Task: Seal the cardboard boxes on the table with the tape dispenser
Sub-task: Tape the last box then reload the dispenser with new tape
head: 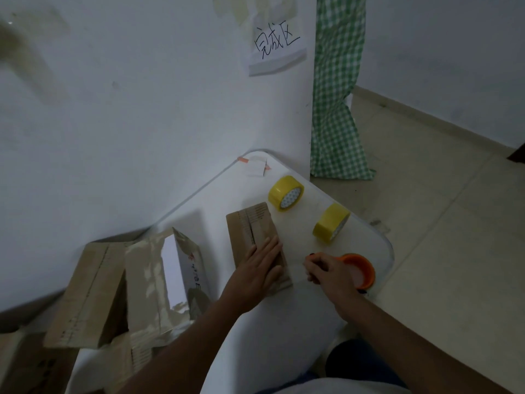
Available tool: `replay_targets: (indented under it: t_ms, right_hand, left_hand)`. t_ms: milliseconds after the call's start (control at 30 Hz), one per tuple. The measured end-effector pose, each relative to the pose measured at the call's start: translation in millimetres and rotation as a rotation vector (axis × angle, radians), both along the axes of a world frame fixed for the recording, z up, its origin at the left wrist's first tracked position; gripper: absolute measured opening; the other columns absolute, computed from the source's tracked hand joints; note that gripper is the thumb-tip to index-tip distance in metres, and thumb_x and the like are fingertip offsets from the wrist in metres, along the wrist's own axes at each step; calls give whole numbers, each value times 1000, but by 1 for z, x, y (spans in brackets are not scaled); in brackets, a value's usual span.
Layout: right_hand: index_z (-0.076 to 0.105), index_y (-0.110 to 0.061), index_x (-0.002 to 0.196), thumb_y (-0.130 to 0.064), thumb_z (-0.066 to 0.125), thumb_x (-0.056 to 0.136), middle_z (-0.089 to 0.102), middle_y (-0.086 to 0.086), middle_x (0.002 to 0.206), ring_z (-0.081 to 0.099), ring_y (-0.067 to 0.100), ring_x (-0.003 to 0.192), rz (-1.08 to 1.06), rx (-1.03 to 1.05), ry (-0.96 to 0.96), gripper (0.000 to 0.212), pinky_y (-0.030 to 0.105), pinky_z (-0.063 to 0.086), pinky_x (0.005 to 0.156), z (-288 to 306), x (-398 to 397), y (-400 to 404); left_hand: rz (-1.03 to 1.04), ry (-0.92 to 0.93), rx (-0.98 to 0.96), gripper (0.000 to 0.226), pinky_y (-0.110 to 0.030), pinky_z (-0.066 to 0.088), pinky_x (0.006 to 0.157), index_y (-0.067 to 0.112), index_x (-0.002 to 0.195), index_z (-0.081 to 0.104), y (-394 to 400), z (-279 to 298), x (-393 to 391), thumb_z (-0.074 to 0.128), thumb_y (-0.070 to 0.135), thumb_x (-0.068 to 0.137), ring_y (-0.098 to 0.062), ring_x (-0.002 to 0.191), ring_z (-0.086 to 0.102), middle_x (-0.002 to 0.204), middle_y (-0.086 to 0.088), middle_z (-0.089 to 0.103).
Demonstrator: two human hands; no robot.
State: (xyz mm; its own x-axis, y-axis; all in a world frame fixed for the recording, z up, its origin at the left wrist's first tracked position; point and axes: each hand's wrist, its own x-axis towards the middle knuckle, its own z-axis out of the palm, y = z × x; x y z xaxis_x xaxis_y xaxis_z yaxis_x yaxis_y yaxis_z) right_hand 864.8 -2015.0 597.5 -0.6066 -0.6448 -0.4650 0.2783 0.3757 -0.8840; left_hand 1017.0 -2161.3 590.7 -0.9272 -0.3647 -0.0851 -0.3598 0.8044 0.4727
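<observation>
Hands (262,265) work over white table (298,317) against wall (127,109).

My left hand (262,264) lies flat on the small cardboard box (257,237) in the middle of the white table (216,200). Just right of it, my right hand (326,273) grips the orange tape dispenser (359,270). Two yellow tape rolls (285,193) stand farther off; more boxes (93,294) lean at the left.

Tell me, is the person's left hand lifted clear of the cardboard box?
No, the left hand lies flat with straight fingers on top of the cardboard box on the table.
</observation>
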Motion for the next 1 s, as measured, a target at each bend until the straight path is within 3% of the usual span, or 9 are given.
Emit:
replay_targets:
  t_ms: [200,400,667,833,933,1000]
  right_hand:
    - [67,-3,94,-9,63,93,67,9,78,62,5,63,11,-21,47,8,16,52,63,-3,-1,0]
    - [67,-1,95,-10,62,93,68,13,82,62,9,68,31,-34,87,10,13,48,61,-8,-4,2]
    - [69,-9,83,-18,63,93,67,-1,70,62,7,67,47,0,169,14,17,46,64,-20,-7,-1]
    - [68,-8,86,-24,65,92,68,4,77,64,13,75,59,14,217,17,20,47,67,-20,-3,-5]
    - [66,-9,83,-21,62,93,66,3,75,61,3,68,55,4,225,17,15,43,62,-21,-2,-8]
    - [66,-11,83,-18,59,96,64,0,75,59,-2,65,63,-1,246,16,11,43,61,-22,0,-10]
  left_hand:
    - [-75,-32,-168,80,-29,-5,123,19,158,9,-3,-12,3,25,69,97,-6,151,-7,165,6,1]
    - [-47,-9,-256,78,-36,8,123,14,157,19,0,-23,0,26,66,99,-12,152,6,165,-1,15]
    - [-41,-64,-352,79,-40,16,122,13,157,20,5,-27,-3,35,64,98,-19,152,14,164,-5,17]
    - [-87,-103,-374,89,-46,8,120,14,158,13,2,-19,0,38,68,92,-22,152,11,166,-4,7]
    - [-67,-88,-424,95,-48,1,122,10,157,15,3,-4,-2,37,74,90,-29,153,2,166,-10,4]
    - [-34,-75,-383,91,-46,-1,122,12,158,13,6,-1,-4,35,72,93,-26,153,-4,166,-7,0]
